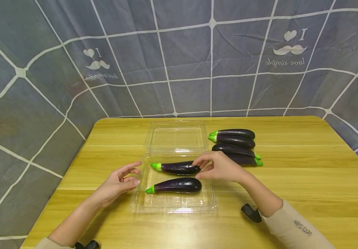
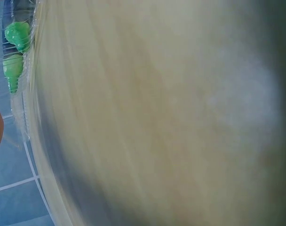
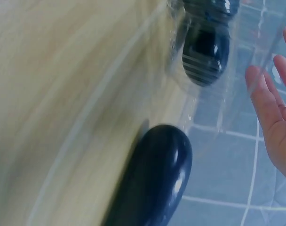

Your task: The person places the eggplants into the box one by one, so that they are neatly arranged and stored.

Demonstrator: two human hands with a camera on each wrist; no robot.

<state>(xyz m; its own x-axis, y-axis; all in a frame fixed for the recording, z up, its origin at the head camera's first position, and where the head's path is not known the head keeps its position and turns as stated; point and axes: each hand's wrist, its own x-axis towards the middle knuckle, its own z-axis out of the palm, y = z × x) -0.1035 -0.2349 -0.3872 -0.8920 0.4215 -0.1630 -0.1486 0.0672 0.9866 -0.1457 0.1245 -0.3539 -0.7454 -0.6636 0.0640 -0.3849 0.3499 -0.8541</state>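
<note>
Two dark purple eggplants with green stems lie side by side in a clear plastic clamshell box (image 1: 176, 209), a rear eggplant (image 1: 177, 168) and a front eggplant (image 1: 179, 185). My right hand (image 1: 219, 167) hovers at the rounded end of the rear one, fingers loosely bent. In the right wrist view its fingers (image 3: 263, 92) look relaxed and apart from the eggplants. My left hand (image 1: 116, 185) is beside the box's left edge, fingers spread and holding nothing. Green stems (image 2: 13, 68) show through the box wall in the left wrist view.
Several more eggplants (image 1: 233, 140) lie on the wooden table (image 1: 291, 155) to the right of the box. The box's lid (image 1: 177, 138) is folded back behind its base. A grey curtain (image 1: 185, 62) with white lines hangs behind the table.
</note>
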